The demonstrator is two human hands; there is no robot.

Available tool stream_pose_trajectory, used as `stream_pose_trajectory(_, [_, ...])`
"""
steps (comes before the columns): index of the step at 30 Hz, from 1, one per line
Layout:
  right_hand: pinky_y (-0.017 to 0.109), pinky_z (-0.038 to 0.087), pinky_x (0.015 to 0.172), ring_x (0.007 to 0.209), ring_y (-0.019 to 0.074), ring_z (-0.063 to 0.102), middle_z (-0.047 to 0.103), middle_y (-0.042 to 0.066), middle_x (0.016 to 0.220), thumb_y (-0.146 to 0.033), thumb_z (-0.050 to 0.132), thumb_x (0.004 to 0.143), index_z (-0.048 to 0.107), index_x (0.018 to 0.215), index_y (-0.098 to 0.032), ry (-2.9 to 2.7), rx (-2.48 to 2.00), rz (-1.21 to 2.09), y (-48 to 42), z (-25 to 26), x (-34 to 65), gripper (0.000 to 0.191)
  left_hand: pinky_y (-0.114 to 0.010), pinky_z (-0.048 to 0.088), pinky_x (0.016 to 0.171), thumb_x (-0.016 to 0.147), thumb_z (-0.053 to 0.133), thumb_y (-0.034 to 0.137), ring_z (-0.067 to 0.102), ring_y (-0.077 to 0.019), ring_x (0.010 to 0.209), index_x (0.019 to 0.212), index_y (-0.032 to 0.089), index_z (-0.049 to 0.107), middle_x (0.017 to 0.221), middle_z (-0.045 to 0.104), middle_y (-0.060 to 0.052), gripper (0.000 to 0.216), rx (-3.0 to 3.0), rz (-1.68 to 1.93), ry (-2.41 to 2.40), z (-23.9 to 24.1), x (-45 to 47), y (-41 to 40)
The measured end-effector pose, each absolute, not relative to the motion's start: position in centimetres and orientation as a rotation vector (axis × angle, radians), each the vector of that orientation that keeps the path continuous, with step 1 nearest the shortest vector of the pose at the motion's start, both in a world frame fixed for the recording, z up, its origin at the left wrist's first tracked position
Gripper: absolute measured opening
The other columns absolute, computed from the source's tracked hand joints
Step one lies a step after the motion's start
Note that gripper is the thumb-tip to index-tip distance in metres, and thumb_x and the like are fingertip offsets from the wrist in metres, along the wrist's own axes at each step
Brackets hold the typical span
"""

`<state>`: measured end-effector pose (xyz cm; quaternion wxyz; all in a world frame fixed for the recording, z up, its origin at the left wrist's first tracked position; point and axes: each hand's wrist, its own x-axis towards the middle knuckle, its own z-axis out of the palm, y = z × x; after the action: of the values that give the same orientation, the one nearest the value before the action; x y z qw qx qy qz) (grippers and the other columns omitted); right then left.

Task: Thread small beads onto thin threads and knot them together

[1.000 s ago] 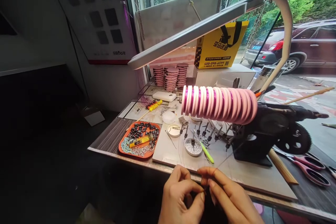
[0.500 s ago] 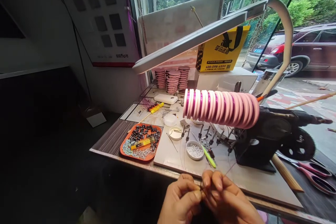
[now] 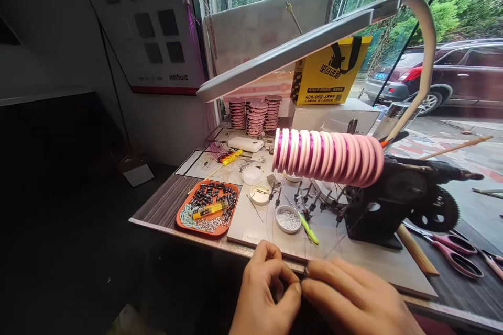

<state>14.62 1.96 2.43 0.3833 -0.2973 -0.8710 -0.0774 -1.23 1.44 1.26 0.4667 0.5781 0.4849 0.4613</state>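
Note:
At the board's near edge, my left hand (image 3: 269, 288) has thumb and index finger pinched together on something too small to make out. My right hand (image 3: 353, 296) meets it fingertip to fingertip, its fingers closed and partly blurred. A tiny dark piece (image 3: 305, 271) shows between the two hands. A faint thin line (image 3: 338, 243) runs over the board above the right hand. Just beyond lie a white dish of small pale beads (image 3: 288, 219) and a bright green-handled tool (image 3: 309, 229). Several black stoppers on thin stems (image 3: 314, 204) lie behind them.
A row of pink spools (image 3: 328, 157) sits on a black geared winder (image 3: 396, 204). An orange tray (image 3: 184, 226) of small parts lies left, pink-handled scissors (image 3: 458, 261) right. Stacked pink spools (image 3: 255, 120) and a yellow bag (image 3: 324, 76) stand behind, under a lamp arm (image 3: 291, 52).
My right hand has flattened, its raised fingers coming down beside the left fingertips. My left hand keeps its pinch. The whole view has shifted slightly.

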Motion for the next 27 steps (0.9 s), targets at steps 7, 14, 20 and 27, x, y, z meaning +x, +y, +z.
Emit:
stream_pose_trajectory(7, [0.024, 0.023, 0.043, 0.042, 0.0094, 0.035, 0.050, -0.003, 0.053, -0.014, 0.035, 0.092, 0.051, 0.069, -0.018, -2.725, -0.693, 0.232, 6.7, 6.0, 13.2, 0.028, -0.023, 0.028, 0.051, 0.065, 0.060, 0.021, 0.037, -0.0093, 0.055, 0.051, 0.014, 0.054, 0.065, 0.043, 0.001, 0.017, 1.026, 0.978, 0.964, 1.3, -2.1, 2.8])
stream_pose_trajectory(14, [0.019, 0.023, 0.043, 0.045, 0.0085, 0.025, 0.033, -0.007, 0.052, -0.023, 0.036, 0.091, 0.041, 0.065, -0.020, -2.523, -0.979, 0.553, 6.7, 4.8, 12.9, 0.027, -0.026, 0.041, 0.056, 0.073, 0.049, 0.006, 0.049, -0.0156, 0.063, 0.070, 0.017, 0.062, 0.079, 0.057, -0.007, 0.016, 2.138, 1.560, 1.284, -0.6, -1.5, 2.1])
stream_pose_trajectory(20, [0.019, 0.032, 0.047, 0.047, 0.0098, 0.044, 0.047, -0.004, 0.052, -0.022, 0.044, 0.088, 0.051, 0.067, -0.018, -2.411, -1.075, 0.690, 7.3, 6.6, 12.7, 0.023, -0.026, 0.044, 0.055, 0.070, 0.050, 0.000, 0.051, -0.0165, 0.060, 0.071, 0.016, 0.060, 0.074, 0.069, -0.009, 0.019, 2.632, 1.479, 1.004, 0.1, -2.4, 2.9])
stream_pose_trajectory(27, [0.021, 0.046, 0.060, 0.066, 0.0127, 0.055, 0.052, 0.003, 0.081, -0.005, 0.038, 0.085, 0.045, 0.092, -0.022, -2.097, -0.650, 0.252, 4.3, 7.4, 13.6, 0.020, -0.028, 0.045, 0.057, 0.067, 0.051, 0.003, 0.059, -0.0161, 0.058, 0.061, 0.018, 0.054, 0.066, 0.068, -0.006, 0.017, 2.151, 1.346, 1.069, 2.3, -2.2, 2.6])
